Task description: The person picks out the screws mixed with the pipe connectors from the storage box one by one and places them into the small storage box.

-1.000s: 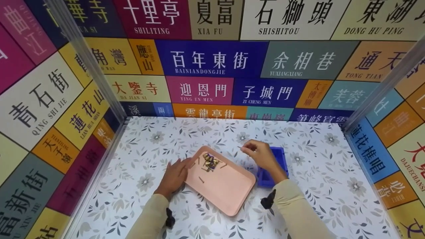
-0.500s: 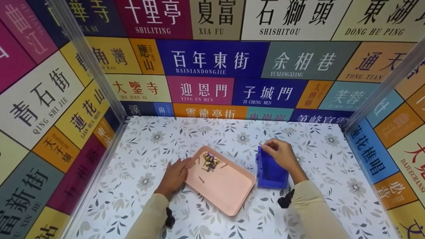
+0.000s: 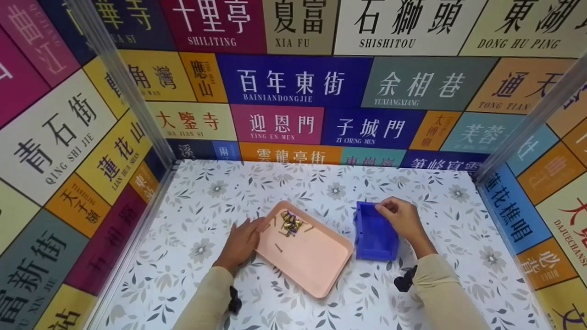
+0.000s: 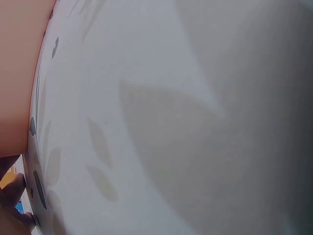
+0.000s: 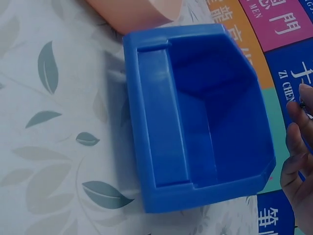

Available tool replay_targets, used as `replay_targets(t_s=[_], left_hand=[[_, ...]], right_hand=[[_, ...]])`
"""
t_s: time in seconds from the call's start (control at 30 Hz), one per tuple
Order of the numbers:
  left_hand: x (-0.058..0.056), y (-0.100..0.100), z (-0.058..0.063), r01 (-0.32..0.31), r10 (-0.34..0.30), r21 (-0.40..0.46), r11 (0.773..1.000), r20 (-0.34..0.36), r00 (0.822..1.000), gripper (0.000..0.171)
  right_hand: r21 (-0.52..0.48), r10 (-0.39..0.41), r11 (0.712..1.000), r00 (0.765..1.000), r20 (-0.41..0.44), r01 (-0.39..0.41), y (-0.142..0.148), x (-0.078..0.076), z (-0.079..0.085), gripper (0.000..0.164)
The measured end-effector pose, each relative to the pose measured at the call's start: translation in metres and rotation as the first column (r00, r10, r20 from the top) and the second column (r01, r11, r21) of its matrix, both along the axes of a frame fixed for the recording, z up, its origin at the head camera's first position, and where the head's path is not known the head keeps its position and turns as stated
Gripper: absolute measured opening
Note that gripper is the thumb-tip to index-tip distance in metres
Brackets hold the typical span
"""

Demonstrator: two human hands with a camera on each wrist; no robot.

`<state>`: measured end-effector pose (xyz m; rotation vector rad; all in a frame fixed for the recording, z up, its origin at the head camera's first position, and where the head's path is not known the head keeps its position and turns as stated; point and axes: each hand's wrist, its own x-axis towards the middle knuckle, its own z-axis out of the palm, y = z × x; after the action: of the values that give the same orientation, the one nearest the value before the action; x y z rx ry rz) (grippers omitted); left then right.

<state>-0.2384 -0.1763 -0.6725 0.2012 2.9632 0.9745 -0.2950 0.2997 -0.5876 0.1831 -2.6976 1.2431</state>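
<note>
In the head view my left hand [image 3: 240, 243] rests against the left edge of a pink tray [image 3: 312, 270], its fingers fairly straight. A pile of small brass-coloured and dark metal pieces [image 3: 291, 223] lies at the tray's far end, with several loose screws [image 3: 279, 248] near it. My right hand [image 3: 403, 220] is over the far right edge of a blue plastic bin [image 3: 378, 233]. In the right wrist view its fingertips pinch a small shiny piece [image 5: 303, 104], apparently a screw and mostly hidden. The bin's visible inside [image 5: 195, 122] shows no pieces.
The bin stands just right of the tray on a white tabletop [image 3: 197, 284] with a leaf and flower print. Colourful sign-covered panels [image 3: 293, 78] rise at the back and both sides. A clear corner post [image 3: 151, 114] stands at the left.
My right hand has moved right, from between tray and bin to the bin's far right edge, carrying the small screw. The left hand, tray and pile look unchanged.
</note>
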Motion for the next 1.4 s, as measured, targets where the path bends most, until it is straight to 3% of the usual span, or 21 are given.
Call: replay_targets(t_s=[0.37,0.73,0.93,1.17,1.4], left_hand=[[-0.002,0.002,0.0,-0.035,0.035,0.0,0.999,0.068,0.997,0.047],[-0.001,0.0,0.001,-0.015,0.015,0.019,1.0,0.041,0.999,0.047],[-0.001,0.001,0.001,-0.021,0.02,0.001,1.0,0.063,0.998,0.048],[-0.001,0.002,0.005,-0.042,0.041,0.015,0.999,0.106,0.994,0.048],[0.0,0.002,0.004,-0.045,0.043,0.012,0.999,0.101,0.994,0.049]], right_hand=[[-0.002,-0.01,1.0,1.0,0.022,0.01,0.004,0.0,-0.005,0.022],[-0.001,-0.015,1.0,1.0,0.021,0.015,0.005,0.001,-0.008,0.023],[-0.002,-0.028,1.0,0.999,0.024,0.028,0.004,0.001,-0.008,0.023],[-0.006,-0.018,1.0,1.0,0.006,0.018,-0.005,0.002,-0.005,0.022],[-0.052,0.02,0.998,1.0,-0.011,-0.02,-0.029,0.003,0.0,0.016]])
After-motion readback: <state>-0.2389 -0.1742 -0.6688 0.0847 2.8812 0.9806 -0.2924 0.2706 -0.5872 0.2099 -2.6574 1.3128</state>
